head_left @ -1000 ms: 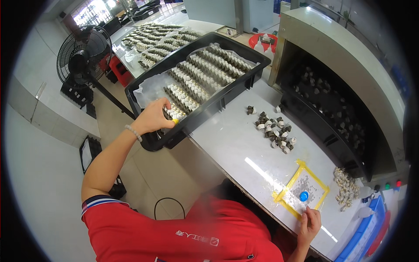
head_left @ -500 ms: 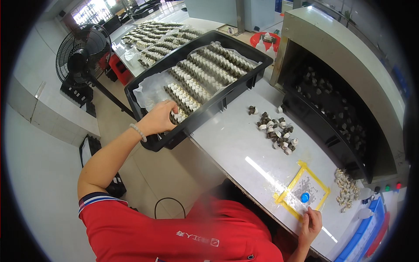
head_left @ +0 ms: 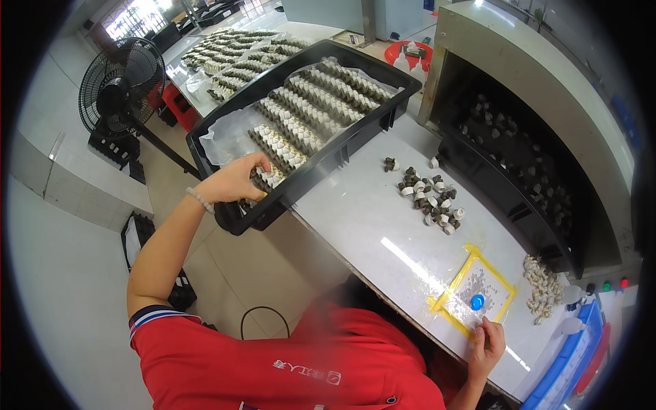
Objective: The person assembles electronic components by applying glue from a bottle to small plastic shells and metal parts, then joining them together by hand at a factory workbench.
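Head view: black tray (head_left: 328, 154) sits on the near-left end of the white table (head_left: 369, 219), long axis running from lower left to upper right, near corner hanging past the table edge. Inside, a white liner and rows of small grey-and-white parts (head_left: 307, 113) run the same way as the tray.

Left hand (head_left: 236, 181) is over the tray's near corner, fingers curled down onto the nearest row and closed around a few parts; arm stretched out, bead bracelet at the wrist, red sleeve.

Right hand (head_left: 486, 348) rests at the table's near edge, fingers loosely bent, fingertips touching the yellow-taped square (head_left: 473, 295), just below a blue cap (head_left: 477, 301); holds nothing.

Loose pile of parts (head_left: 427, 195) lies mid-table, well apart from the tray. Oven opening (head_left: 519, 171) to the right holds more parts on a dark belt. Fan (head_left: 119, 85) stands on the tiled floor to the left. Another bench with rows of parts (head_left: 232, 58) is behind the tray.
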A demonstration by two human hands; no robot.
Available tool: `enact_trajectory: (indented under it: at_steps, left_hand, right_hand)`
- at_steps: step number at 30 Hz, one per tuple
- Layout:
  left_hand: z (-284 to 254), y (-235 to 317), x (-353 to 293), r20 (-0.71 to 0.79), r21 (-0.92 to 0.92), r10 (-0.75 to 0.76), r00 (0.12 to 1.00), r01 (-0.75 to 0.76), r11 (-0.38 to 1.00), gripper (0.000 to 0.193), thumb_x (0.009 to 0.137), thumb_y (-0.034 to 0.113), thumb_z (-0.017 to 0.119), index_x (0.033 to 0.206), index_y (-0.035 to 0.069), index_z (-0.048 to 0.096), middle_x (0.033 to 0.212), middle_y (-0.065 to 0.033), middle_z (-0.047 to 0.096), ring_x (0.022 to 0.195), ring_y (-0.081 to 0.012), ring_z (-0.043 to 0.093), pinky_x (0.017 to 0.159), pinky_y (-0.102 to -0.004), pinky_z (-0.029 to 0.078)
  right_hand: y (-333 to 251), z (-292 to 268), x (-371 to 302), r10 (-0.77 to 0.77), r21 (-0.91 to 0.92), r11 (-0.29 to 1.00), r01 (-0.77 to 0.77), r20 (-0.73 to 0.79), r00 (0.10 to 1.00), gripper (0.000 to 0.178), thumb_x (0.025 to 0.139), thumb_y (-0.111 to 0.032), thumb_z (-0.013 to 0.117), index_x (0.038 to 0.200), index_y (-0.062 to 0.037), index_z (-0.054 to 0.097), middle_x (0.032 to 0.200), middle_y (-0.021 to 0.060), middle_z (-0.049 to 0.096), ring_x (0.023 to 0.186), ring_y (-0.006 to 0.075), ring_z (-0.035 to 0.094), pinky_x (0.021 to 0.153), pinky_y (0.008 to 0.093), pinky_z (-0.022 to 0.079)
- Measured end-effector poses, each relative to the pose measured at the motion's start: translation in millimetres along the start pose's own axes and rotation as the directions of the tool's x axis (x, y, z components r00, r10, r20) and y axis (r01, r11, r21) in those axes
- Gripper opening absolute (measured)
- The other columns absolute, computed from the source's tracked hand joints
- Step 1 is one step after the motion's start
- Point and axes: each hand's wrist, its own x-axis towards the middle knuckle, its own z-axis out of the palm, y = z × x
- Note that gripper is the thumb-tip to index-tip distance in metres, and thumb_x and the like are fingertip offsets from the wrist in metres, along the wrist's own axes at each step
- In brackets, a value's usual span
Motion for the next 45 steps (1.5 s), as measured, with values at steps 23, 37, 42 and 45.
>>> enact_trajectory:
  at_steps: [23, 37, 42, 45]
  left_hand:
    - [22.7, 46.3, -29.0, -0.461, -0.409, 0.088, 0.883, -0.299, 0.862, 0.025, 0.075, -0.006, 0.051, 0.095, 0.006, 0.042, 0.107, -0.0097, 0.055, 0.099, -0.0156, 0.054, 0.083, -0.0290, 0.044]
    - [135.2, 243.2, -67.7, -0.194, -0.731, 0.956, 0.219, 0.617, -0.290, 0.029, 0.085, -0.001, 0.049, 0.110, 0.000, 0.035, 0.122, -0.0222, 0.041, 0.118, -0.0328, 0.048, 0.088, -0.0359, 0.052]
    - [140.2, 229.0, -59.5, -0.135, -0.811, 0.979, 0.153, 0.550, -0.197, 0.028, 0.085, -0.001, 0.047, 0.110, 0.001, 0.035, 0.118, -0.0221, 0.046, 0.108, -0.0316, 0.055, 0.086, -0.0365, 0.052]
    - [142.7, 223.1, -54.5, -0.125, -0.799, 0.987, 0.104, 0.578, -0.163, 0.027, 0.086, 0.000, 0.047, 0.110, 0.002, 0.036, 0.119, -0.0219, 0.047, 0.108, -0.0323, 0.055, 0.086, -0.0379, 0.052]
  right_hand:
    - [-3.6, -2.0, -1.8, -0.016, 0.008, 1.000, 0.016, -0.043, 0.999, 0.018, 0.081, 0.001, 0.060, 0.099, 0.0047, 0.063, 0.084, 0.0125, 0.059, 0.077, 0.0215, 0.057, 0.069, 0.0276, 0.045]
    - [-7.0, -20.3, -5.6, -0.095, -0.171, 0.982, 0.078, -0.096, 0.991, 0.018, 0.079, 0.002, 0.060, 0.097, 0.0041, 0.064, 0.083, 0.0130, 0.061, 0.077, 0.0228, 0.058, 0.070, 0.0293, 0.046]
    - [-10.1, -19.3, -6.2, -0.062, -0.176, 0.984, 0.038, -0.134, 0.989, 0.018, 0.079, 0.004, 0.060, 0.096, 0.0040, 0.064, 0.082, 0.0129, 0.060, 0.076, 0.0229, 0.058, 0.070, 0.0289, 0.046]
    - [-6.5, -24.3, -2.0, -0.063, -0.209, 0.977, 0.031, -0.146, 0.987, 0.019, 0.078, 0.006, 0.059, 0.096, 0.0038, 0.065, 0.082, 0.0129, 0.060, 0.075, 0.0228, 0.059, 0.069, 0.0287, 0.046]
